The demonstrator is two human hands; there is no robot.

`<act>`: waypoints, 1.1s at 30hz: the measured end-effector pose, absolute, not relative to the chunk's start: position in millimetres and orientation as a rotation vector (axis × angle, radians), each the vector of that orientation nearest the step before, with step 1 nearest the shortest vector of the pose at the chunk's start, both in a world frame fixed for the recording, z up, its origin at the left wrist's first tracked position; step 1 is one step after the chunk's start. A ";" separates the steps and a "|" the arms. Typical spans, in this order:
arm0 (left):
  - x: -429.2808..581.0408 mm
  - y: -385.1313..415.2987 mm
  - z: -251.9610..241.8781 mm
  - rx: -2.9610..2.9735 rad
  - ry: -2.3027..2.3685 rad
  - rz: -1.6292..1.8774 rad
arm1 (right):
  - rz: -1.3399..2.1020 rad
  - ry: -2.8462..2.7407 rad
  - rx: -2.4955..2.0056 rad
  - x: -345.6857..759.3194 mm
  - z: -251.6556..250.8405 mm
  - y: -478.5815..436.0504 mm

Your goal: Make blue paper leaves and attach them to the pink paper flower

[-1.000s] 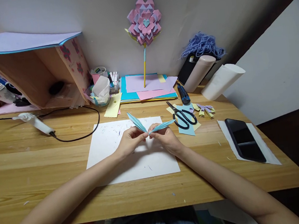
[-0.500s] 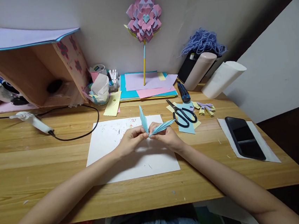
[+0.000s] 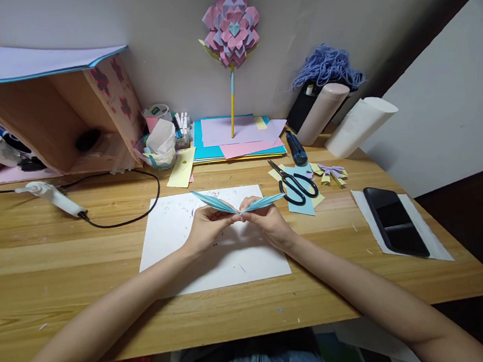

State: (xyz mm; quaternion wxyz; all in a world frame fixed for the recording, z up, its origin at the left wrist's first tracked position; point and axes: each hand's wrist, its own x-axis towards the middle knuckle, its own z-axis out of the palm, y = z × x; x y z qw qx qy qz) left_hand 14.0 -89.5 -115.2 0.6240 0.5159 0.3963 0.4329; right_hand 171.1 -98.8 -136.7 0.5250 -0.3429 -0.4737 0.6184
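A pleated light-blue paper (image 3: 263, 202) spreads in two wings from a pinched middle, above the white sheet (image 3: 183, 283). My left hand (image 3: 209, 226) pinches it just left of the middle fold, thumb and fingers pressed together. On the other side of the fold, my right hand (image 3: 271, 223) grips the base of the right wing. The fingertips of both hands nearly meet at the centre. To the right, black-handled scissors (image 3: 296, 185) lie on light-blue paper scraps (image 3: 301, 208), close to the right wing's tip.
Behind the scissors lies a blue cutter (image 3: 296, 148), beside folded paper pieces (image 3: 330, 173). A phone (image 3: 394, 220) rests at the right. A white glue gun (image 3: 53, 197) with a black cord is at the left. Coloured paper (image 3: 208, 153) is stacked under a paper flower (image 3: 232, 28).
The left wing of the pleated paper has swung down to the left, from nearly upright to almost flat. My right hand has barely moved.
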 end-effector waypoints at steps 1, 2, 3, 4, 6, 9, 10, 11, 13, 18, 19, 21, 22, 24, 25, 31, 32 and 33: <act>13.8 -89.1 -115.2 1.191 0.897 0.996 | 1.489 -1.124 -0.815 170.9 -136.8 -99.2; 13.5 -88.8 -115.4 1.201 0.884 0.995 | 1.501 -1.112 -0.811 170.6 -136.9 -99.6; 13.2 -88.5 -115.5 1.215 0.870 0.993 | 1.513 -1.099 -0.807 170.2 -137.1 -99.9; 13.0 -88.3 -115.7 1.232 0.854 0.989 | 1.526 -1.088 -0.800 169.7 -137.5 -100.1; 12.7 -87.9 -116.0 1.263 0.806 0.972 | 1.557 -1.079 -0.769 168.8 -138.6 -100.2; 12.2 -87.0 -115.6 1.264 0.730 0.933 | 1.613 -1.073 -0.677 168.1 -141.3 -99.6; 11.9 -86.4 -115.3 1.253 0.714 0.914 | 1.632 -1.070 -0.648 168.2 -142.3 -99.3; 11.3 -85.4 -114.9 1.241 0.701 0.888 | 1.648 -1.068 -0.628 168.4 -143.1 -99.2; 9.4 -82.7 -114.0 1.225 0.673 0.812 | 1.671 -1.071 -0.620 169.5 -144.2 -98.9; 2.6 -74.6 -114.2 1.255 0.645 0.633 | 1.723 -1.135 -0.669 174.5 -142.2 -97.4; 1.7 -73.5 -114.4 1.267 0.643 0.618 | 1.725 -1.153 -0.668 175.6 -141.3 -97.0; 0.3 -71.9 -114.4 1.288 0.636 0.592 | 1.724 -1.188 -0.666 177.5 -139.3 -96.4; -0.2 -71.4 -114.1 1.296 0.635 0.575 | 1.726 -1.204 -0.668 178.4 -138.2 -96.3; -1.5 -70.2 -113.3 1.304 0.643 0.526 | 1.748 -1.234 -0.682 179.9 -136.4 -96.3; -2.3 -69.5 -112.8 1.302 0.646 0.493 | 1.770 -1.249 -0.690 180.6 -135.6 -96.5; -7.8 -65.2 -112.7 1.207 0.641 0.308 | 1.891 -1.308 -0.718 183.2 -133.4 -97.3; -8.3 -65.0 -113.0 1.189 0.643 0.292 | 1.898 -1.312 -0.729 183.3 -132.9 -97.5; -8.6 -64.9 -113.2 1.173 0.641 0.274 | 1.907 -1.313 -0.738 183.2 -132.2 -97.7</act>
